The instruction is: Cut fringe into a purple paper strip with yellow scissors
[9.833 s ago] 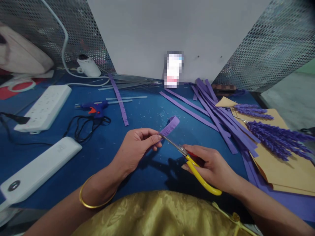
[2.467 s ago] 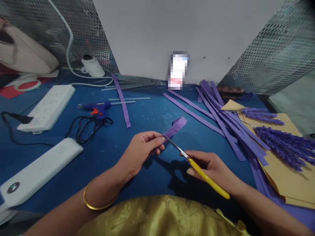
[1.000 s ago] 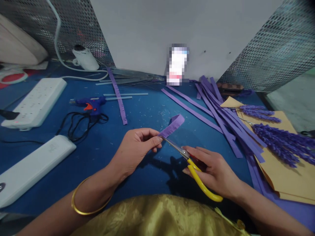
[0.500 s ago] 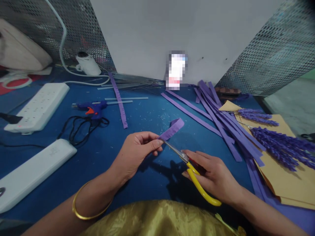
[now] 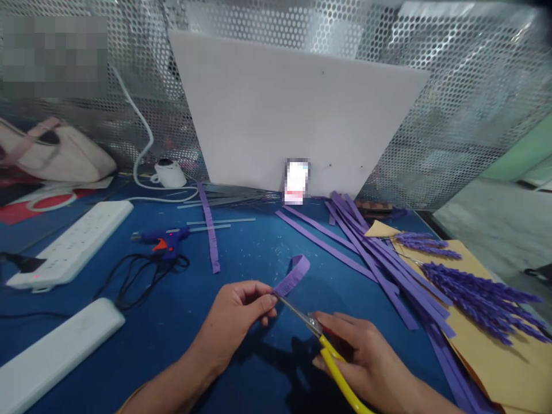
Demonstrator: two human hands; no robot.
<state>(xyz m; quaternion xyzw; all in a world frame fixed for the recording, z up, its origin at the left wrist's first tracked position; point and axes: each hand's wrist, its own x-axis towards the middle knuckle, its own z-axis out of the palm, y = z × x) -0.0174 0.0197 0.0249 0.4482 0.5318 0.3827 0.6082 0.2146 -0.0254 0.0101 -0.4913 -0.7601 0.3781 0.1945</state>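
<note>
Between thumb and fingers, my left hand [image 5: 241, 322] pinches one end of a purple paper strip [image 5: 293, 278] whose edge is cut into a fine fringe. The strip's free end curls up and away over the table. My right hand [image 5: 360, 351] is wrapped round yellow-handled scissors [image 5: 338, 374]. Their blade tips meet the strip right beside my left fingertips; whether the blades are apart is too small to tell. A fringed purple strip [image 5: 211, 236] lies flat farther left. To the right rests a pile of uncut purple strips [image 5: 375, 259].
A blue glue gun [image 5: 166, 240] with a coiled black cord lies left, near a white power strip [image 5: 77, 241] and a long white case [image 5: 64, 356]. Purple flower sprigs [image 5: 478, 296] lie on tan paper [image 5: 509, 368] at right. A phone [image 5: 296, 183] leans against a white board [image 5: 276, 109].
The camera view has tilted up, so everything sits lower and more of the board and mesh shows. Both hands keep their hold on the strip and scissors, nearly unmoved over the table.
</note>
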